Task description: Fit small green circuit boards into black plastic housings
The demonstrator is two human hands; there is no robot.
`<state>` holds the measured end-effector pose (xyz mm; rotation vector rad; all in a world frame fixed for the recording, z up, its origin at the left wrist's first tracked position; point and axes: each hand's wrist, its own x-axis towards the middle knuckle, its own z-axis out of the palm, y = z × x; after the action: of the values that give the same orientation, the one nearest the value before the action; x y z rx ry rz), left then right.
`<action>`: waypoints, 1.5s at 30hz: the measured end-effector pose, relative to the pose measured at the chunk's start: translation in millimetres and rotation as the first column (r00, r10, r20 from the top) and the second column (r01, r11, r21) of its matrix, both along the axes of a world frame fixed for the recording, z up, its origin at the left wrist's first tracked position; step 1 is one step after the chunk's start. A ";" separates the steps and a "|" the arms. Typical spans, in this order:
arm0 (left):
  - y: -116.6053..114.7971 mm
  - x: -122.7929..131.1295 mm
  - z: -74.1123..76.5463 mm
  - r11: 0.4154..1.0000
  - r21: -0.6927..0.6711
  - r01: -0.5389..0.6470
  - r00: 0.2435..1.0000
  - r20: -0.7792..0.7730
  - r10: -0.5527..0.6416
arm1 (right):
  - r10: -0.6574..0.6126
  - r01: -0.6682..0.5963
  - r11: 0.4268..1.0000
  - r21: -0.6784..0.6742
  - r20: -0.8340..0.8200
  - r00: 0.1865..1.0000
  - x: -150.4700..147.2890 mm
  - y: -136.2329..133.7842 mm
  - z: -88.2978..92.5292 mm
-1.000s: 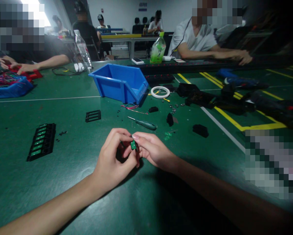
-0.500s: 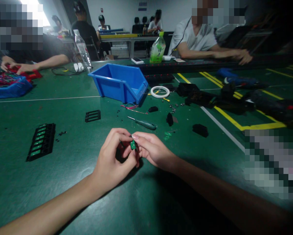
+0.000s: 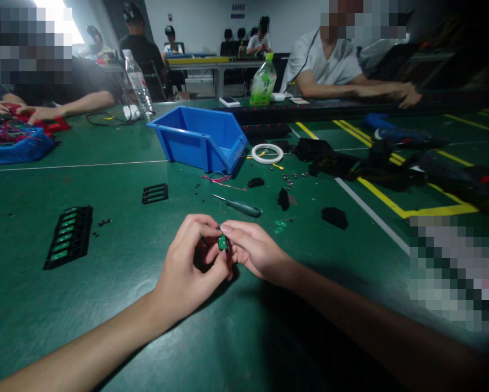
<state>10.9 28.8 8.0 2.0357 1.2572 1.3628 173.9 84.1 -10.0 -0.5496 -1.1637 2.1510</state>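
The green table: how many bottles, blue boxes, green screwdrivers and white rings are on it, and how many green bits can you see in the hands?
Bottles: 2 (clear bottle, green bottle)
Blue boxes: 2 (middle box, left-edge box)
Green screwdriver: 1
White ring: 1
Green bit between left hand and right hand: 1
Total: 7
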 end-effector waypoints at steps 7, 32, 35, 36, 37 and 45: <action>0.1 -1.2 -1.2 1.000 -0.002 0.002 1.000 0.000 -0.002 | -0.008 0.008 1.000 -0.006 0.002 1.000 -0.3 -1.1 1.6; 0.6 -0.7 -1.7 1.000 -0.005 -0.003 1.000 0.007 0.003 | -0.003 0.003 1.000 0.013 -0.019 1.000 -0.2 -0.5 -0.2; 0.3 -0.6 -1.6 1.000 -0.001 -0.003 1.000 0.005 0.003 | -0.004 0.004 1.000 0.011 -0.018 1.000 -0.2 -0.5 -0.1; 0.1 -0.6 -1.5 1.000 -0.002 -0.002 1.000 0.005 0.002 | -0.005 0.005 1.000 0.013 -0.017 1.000 -0.1 -0.6 0.0; 0.1 -0.6 -1.5 1.000 -0.002 0.000 1.000 0.006 0.000 | -0.005 0.005 1.000 0.016 -0.017 1.000 -0.1 -0.6 0.0; 0.1 -0.8 -1.1 1.000 0.001 0.000 1.000 0.001 0.000 | -0.003 0.003 1.000 0.010 -0.027 1.000 -0.5 -0.5 -0.4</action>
<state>10.1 28.9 7.0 2.0361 1.2562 1.3647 173.4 83.6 -10.4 -0.5162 -1.1574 2.1428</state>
